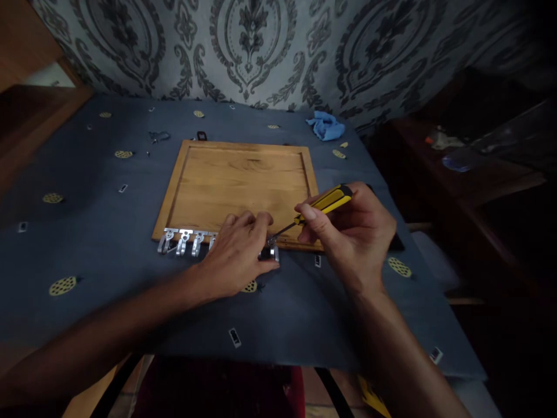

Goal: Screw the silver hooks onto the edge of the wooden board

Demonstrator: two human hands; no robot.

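Note:
A framed wooden board (248, 180) lies flat, with several metal hooks (184, 242) in a row along its near edge. My right hand (352, 238) grips a yellow and black screwdriver (327, 201), its shaft slanting down to the left. The tip meets a metal hook (274, 252) near the middle of that edge. My left hand (237, 252) is closed about this same hook, thumb below and fingers on the board. Part of the hook row is hidden behind it.
The table (100, 249) has a blue-grey cloth printed with pineapples. Behind the board lie a blue cloth (326, 126), a small dark square piece (202, 136) and a grey item (159, 136) too small to name. Patterned fabric (252, 46) hangs at the back.

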